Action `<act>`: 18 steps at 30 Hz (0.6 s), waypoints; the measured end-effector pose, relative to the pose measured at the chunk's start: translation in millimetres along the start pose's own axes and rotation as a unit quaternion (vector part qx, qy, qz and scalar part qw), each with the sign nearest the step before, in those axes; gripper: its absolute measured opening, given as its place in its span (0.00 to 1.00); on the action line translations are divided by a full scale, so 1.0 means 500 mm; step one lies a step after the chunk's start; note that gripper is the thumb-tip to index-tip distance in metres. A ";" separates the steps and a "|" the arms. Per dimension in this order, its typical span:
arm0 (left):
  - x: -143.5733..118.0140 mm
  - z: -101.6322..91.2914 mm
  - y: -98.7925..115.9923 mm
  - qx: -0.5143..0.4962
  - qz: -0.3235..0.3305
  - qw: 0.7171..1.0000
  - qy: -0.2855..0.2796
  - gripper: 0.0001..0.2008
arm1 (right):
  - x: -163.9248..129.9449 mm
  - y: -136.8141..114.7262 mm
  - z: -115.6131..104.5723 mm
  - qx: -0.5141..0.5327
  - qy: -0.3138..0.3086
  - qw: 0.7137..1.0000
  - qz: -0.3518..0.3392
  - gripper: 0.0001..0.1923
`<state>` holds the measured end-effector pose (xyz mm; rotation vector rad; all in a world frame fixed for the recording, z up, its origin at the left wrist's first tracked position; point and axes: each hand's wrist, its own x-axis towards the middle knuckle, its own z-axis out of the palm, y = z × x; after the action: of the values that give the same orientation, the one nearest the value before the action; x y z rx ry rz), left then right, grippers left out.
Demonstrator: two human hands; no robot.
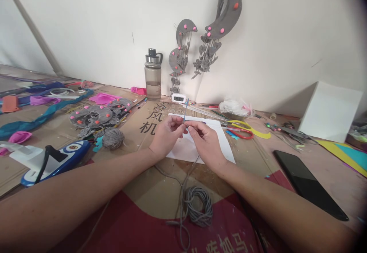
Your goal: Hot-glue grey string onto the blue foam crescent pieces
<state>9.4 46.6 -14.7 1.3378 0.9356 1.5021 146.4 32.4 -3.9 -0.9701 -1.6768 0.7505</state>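
My left hand (pixel 166 134) and my right hand (pixel 207 142) meet over a white sheet of paper (pixel 226 149). Between their fingertips they pinch a thin blue stick (pixel 185 109) that points up and away. A grey cord runs from the hands down to a coil of grey cord (pixel 198 206) near the table's front. Whether the cord is tied to the stick is too small to tell.
A ball of grey yarn (pixel 113 138) and grey felt pieces with pink dots (pixel 94 116) lie at the left. Scissors with red and yellow handles (pixel 243 128), a black phone (pixel 308 183), a water bottle (pixel 153 75), a small digital clock (pixel 179 98) and a white box (pixel 329 111) stand around.
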 end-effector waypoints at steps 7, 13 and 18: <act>-0.001 -0.003 0.004 0.005 -0.011 1.000 -0.019 0.05 | -0.003 0.008 0.002 -0.005 0.000 1.000 -0.004 0.08; 0.001 -0.010 -0.003 -0.014 -0.033 0.999 -0.018 0.06 | 0.000 0.013 0.002 -0.025 0.006 1.000 -0.006 0.07; 0.001 -0.011 -0.007 -0.035 -0.040 0.997 -0.051 0.07 | 0.003 0.015 0.000 -0.046 0.018 0.999 0.002 0.07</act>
<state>4.4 48.6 -18.7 1.2994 0.8548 1.3790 148.0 37.6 -9.6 -1.0450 -1.6908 0.6607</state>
